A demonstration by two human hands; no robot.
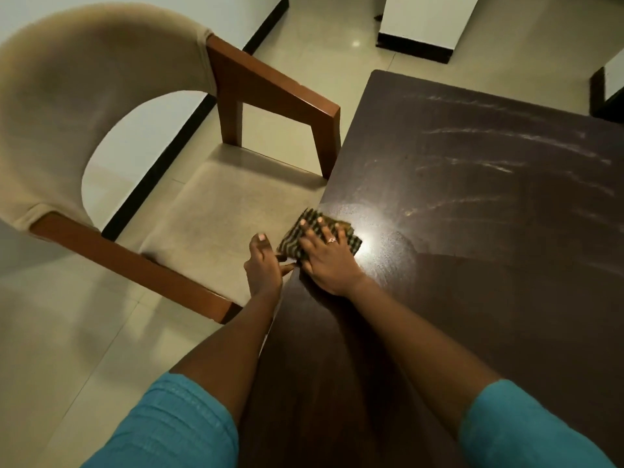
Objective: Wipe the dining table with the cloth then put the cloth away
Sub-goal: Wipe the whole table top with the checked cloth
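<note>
1. A chair (209, 197) with a beige padded seat, a curved back and brown wooden arms stands to the left of the dining table (472, 265), its seat just beside the table's left edge.
2. The left hand (265, 265) is at the table's left edge, just off the top, fingers loosely curled with the thumb up; it touches the near corner of the cloth, but whether it grips it I cannot tell.
3. The cloth (304, 233), dark with a light check, lies folded on the table at the left edge, one corner hanging slightly past it.
4. The right hand (326, 255) lies flat on the cloth, fingers spread, pressing it to the table top; a ring shows on one finger.
5. Right of the cloth the dark top carries pale smeared streaks and a bright glare.
</note>
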